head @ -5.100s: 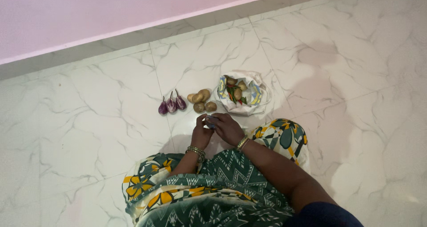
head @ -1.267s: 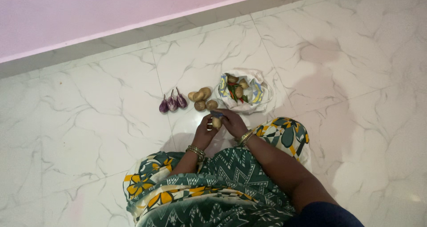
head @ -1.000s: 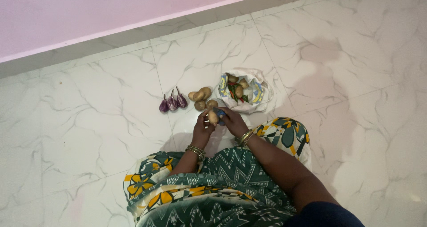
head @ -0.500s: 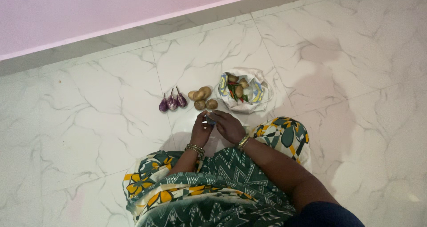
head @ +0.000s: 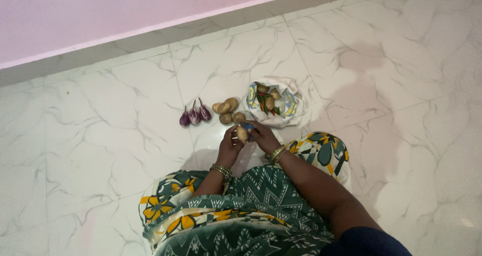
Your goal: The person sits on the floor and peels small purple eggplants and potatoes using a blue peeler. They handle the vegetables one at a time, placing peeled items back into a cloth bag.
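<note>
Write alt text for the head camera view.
A seated person's left hand holds a potato while the right hand works a small blue tool on it; aubergines, loose potatoes and an open bag lie on the marble floor.

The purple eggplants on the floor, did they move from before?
No. The three purple eggplants lie in the same spot left of the potato pile, on the same marble tile seam.

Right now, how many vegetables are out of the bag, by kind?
Purple eggplants: 3, in a row on the floor.
Potatoes on the floor: 4, in a small pile.
Potato in hand: 1, held between the left hand and the right hand.
Total: 8.
</note>
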